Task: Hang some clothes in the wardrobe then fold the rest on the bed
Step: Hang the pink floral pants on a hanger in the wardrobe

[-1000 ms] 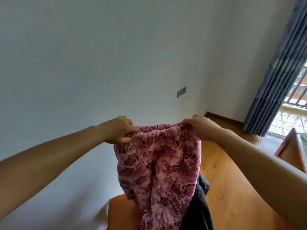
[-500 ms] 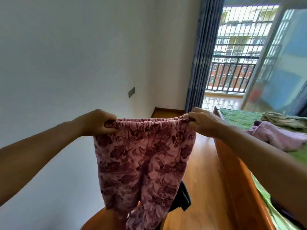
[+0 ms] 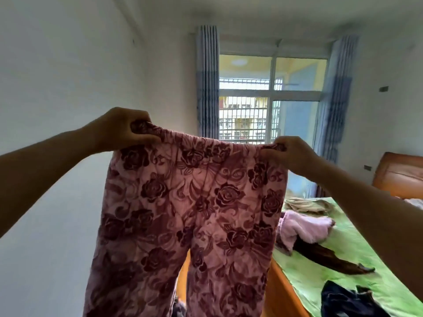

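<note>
I hold up a pair of pink trousers with dark red roses (image 3: 194, 216) by the waistband, spread flat in front of me. My left hand (image 3: 121, 129) grips the left end of the waistband and my right hand (image 3: 290, 154) grips the right end. Both legs hang down and run out of the frame at the bottom. To the right lies the bed with a green sheet (image 3: 357, 245). On it lie a pale pink fleece garment (image 3: 304, 227), a beige garment (image 3: 306, 203), a brown garment (image 3: 329, 259) and a dark blue garment (image 3: 348, 300).
The bed's wooden side rail (image 3: 281, 291) runs along its near left edge and its headboard (image 3: 400, 172) stands at the far right. A white wall (image 3: 57, 88) is on the left. Ahead is a barred window (image 3: 249, 110) between blue curtains (image 3: 207, 83).
My view has swung right and up from the wall toward the window and bed. My hands have moved apart, stretching the waistband wider, and the trousers now hang flat and spread.
</note>
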A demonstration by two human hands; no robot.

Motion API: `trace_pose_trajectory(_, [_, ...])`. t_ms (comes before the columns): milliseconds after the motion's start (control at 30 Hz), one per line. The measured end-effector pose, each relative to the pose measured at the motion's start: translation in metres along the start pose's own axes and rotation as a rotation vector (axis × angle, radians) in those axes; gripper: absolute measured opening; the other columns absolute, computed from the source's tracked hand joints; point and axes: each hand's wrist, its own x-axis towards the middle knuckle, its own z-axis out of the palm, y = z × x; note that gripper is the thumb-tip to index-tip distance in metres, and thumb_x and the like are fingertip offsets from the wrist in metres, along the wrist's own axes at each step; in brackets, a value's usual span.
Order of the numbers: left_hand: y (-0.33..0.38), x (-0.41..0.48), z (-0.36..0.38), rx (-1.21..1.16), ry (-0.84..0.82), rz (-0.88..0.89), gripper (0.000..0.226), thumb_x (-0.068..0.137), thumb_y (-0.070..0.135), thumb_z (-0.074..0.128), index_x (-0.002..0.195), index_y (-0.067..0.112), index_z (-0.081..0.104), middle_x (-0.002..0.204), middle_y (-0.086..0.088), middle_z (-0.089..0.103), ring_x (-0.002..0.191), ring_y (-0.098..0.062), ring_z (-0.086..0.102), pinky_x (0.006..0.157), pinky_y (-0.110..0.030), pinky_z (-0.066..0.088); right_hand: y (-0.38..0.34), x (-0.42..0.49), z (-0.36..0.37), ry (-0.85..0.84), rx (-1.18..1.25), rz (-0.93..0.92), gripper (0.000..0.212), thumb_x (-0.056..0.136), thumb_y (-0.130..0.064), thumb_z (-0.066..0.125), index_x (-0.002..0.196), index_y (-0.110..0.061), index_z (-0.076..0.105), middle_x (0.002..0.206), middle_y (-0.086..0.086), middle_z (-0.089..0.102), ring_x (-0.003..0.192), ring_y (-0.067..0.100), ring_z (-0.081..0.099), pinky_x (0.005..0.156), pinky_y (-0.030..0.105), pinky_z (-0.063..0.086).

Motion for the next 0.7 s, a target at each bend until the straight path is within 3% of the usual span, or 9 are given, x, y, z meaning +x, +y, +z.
trace_pose_trajectory(133, [0.025, 0.061, 0.003, -0.020, 0.081, 0.079, 0.041, 0.083, 0.062, 0.061, 0.081, 0.020, 0.064, 0.067, 0.000, 0.063, 0.065, -0.020, 0.063, 0.059, -0.037, 0.050, 0.008, 0.000, -0.079, 0.144, -0.043, 0.041, 0.039, 0.080, -0.042, 0.081, 0.068, -0.014, 0.057, 0.062, 0.002, 0.054, 0.056, 0.015, 0.047, 0.055, 0.028, 0.038])
trace_pose_trajectory(300, [0.068, 0.129, 0.021, -0.123, 0.187, 0.195, 0.042, 0.092, 0.057, 0.049, 0.066, 0.024, 0.056, 0.054, 0.006, 0.054, 0.051, -0.005, 0.051, 0.050, -0.020, 0.040, 0.033, -0.022, -0.183, 0.328, -0.167, 0.086, 0.046, 0.076, -0.048, 0.079, 0.067, -0.008, 0.056, 0.059, 0.008, 0.052, 0.059, 0.020, 0.046, 0.059, 0.038, 0.042])
trace_pose_trajectory(533, [0.142, 0.209, 0.086, -0.066, 0.152, 0.391, 0.046, 0.097, 0.064, 0.041, 0.076, 0.026, 0.059, 0.060, 0.003, 0.061, 0.053, -0.012, 0.060, 0.048, -0.026, 0.042, 0.083, -0.090, -0.299, 0.470, -0.450, 0.201, 0.049, 0.082, -0.047, 0.078, 0.073, -0.004, 0.058, 0.064, 0.018, 0.055, 0.064, 0.028, 0.047, 0.064, 0.043, 0.042])
trace_pose_trajectory(633, [0.176, 0.246, 0.117, -0.059, 0.164, 0.451, 0.048, 0.097, 0.059, 0.042, 0.086, 0.019, 0.068, 0.064, 0.002, 0.066, 0.054, -0.015, 0.063, 0.050, -0.021, 0.041, 0.102, -0.120, -0.346, 0.542, -0.520, 0.238, 0.045, 0.084, -0.047, 0.076, 0.073, -0.007, 0.060, 0.063, 0.012, 0.055, 0.065, 0.030, 0.049, 0.062, 0.039, 0.037])
trace_pose_trajectory(700, [0.209, 0.273, 0.138, -0.090, 0.165, 0.502, 0.052, 0.097, 0.060, 0.043, 0.089, 0.016, 0.069, 0.065, 0.002, 0.066, 0.054, -0.015, 0.063, 0.050, -0.026, 0.048, 0.111, -0.136, -0.375, 0.592, -0.550, 0.264, 0.045, 0.085, -0.049, 0.075, 0.071, -0.010, 0.058, 0.062, 0.008, 0.053, 0.062, 0.025, 0.046, 0.060, 0.035, 0.037])
